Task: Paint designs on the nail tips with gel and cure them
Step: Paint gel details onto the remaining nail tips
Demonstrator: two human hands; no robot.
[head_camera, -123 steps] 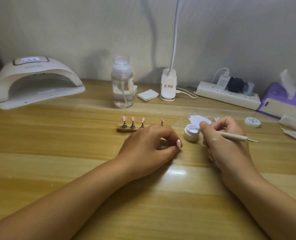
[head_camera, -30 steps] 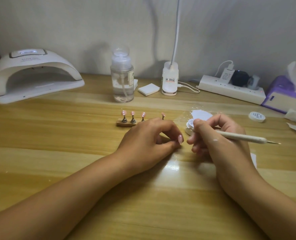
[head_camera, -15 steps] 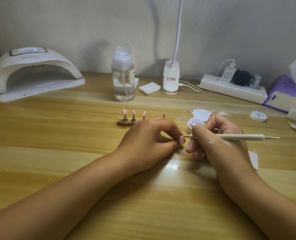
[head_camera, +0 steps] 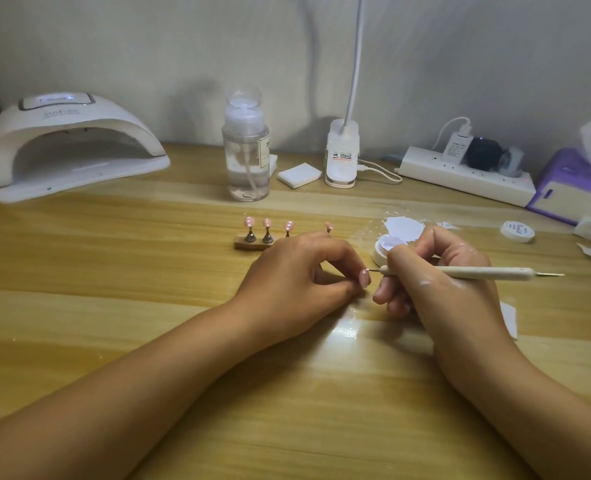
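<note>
**Dotting a pink tip, gel pot open right behind**

Containers first. The little round white gel pot [head_camera: 381,253] is open and holds pale lilac-white gel. It sits just behind the right hand [head_camera: 439,282]. Its lid [head_camera: 517,232] lies well off to the right, printed side up. At the back there's a clear plastic pump bottle [head_camera: 246,157], roughly two-thirds full of clear liquid, with the dip tube showing inside. The purple tissue box [head_camera: 571,188] has one tissue poking out the top.

The left hand [head_camera: 301,282] rests on the worktop [head_camera: 114,306] and pinches a glossy pink nail tip [head_camera: 365,278] between thumb and forefinger (whatever it's mounted on is hidden under the fingers). The right hand grips a slim cream dotting tool [head_camera: 477,271] like a pen. It has thin metal points at both ends, and the near one touches the top edge of the tip.

Four more pink tips [head_camera: 267,222] stand on small metal cones on a wooden stand [head_camera: 252,244] behind the left hand. Three of them have white dots.

The white arched curing lamp [head_camera: 69,147] is at far left with its display lit. The worktop is shiny, yellowish wood grain.
</note>
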